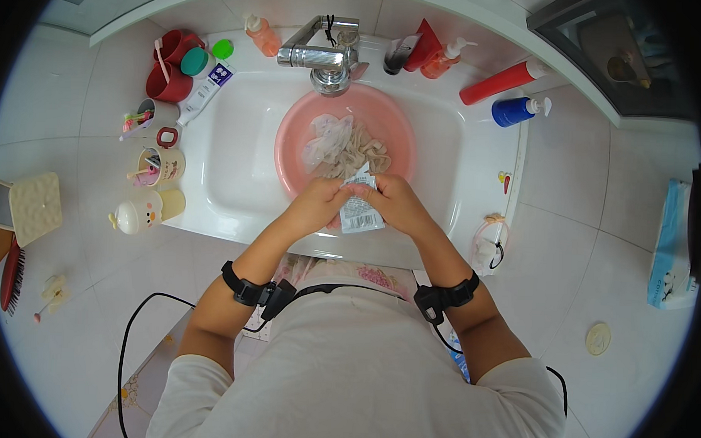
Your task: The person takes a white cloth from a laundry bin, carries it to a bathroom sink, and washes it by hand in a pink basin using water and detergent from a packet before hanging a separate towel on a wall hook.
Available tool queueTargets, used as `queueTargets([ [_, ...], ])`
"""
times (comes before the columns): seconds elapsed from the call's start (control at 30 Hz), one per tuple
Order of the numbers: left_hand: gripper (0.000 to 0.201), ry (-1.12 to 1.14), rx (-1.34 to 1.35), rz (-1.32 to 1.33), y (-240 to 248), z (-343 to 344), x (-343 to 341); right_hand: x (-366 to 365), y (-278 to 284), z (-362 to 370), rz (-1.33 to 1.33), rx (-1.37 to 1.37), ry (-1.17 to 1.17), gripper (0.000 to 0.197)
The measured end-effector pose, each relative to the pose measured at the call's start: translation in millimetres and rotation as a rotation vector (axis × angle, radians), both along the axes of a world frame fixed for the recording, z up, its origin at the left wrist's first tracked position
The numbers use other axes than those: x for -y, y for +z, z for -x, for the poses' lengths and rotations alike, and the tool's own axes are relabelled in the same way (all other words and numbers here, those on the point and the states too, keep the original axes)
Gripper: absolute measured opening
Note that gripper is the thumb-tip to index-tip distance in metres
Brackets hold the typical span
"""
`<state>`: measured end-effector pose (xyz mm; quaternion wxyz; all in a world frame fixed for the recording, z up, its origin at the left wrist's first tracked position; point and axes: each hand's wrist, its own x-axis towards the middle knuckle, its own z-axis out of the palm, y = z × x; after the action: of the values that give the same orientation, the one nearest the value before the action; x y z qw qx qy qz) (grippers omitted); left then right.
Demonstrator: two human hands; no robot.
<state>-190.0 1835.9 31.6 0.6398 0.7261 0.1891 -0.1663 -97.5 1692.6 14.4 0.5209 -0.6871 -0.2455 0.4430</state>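
Over the near rim of a pink basin (289,165), my two hands meet on a small white and pale blue sachet (361,216) with printing on it. My left hand (320,205) pinches its left side, and my right hand (397,201) grips its right side, thumbs close together. The sachet's upper corner points toward the faucet. In the basin lie a beige crumpled cloth (360,151) and a whitish, sheer-looking crumpled piece (328,139). Whether the sachet is torn cannot be made out.
The basin sits in a white sink (236,165) under a chrome faucet (330,64). Red cups (168,83), a toothpaste tube (208,93) and a duck-shaped container (137,214) line the left. Pump bottles, including a blue one (513,111), and a red bottle (497,83) stand on the right.
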Motion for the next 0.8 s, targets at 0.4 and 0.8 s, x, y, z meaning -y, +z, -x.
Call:
queueTargets([
  [0.4, 0.033, -0.141, 0.263, -1.029, -34.7, -6.1, 16.5, -11.8, -43.5, 6.8, 0.200, 0.117, -0.152, 0.033],
  [0.8, 0.025, 0.288, 0.146, 0.111, -71.0, 0.3, 8.8, -0.9, -59.4, 11.4, 0.046, -0.180, -0.052, 0.027],
])
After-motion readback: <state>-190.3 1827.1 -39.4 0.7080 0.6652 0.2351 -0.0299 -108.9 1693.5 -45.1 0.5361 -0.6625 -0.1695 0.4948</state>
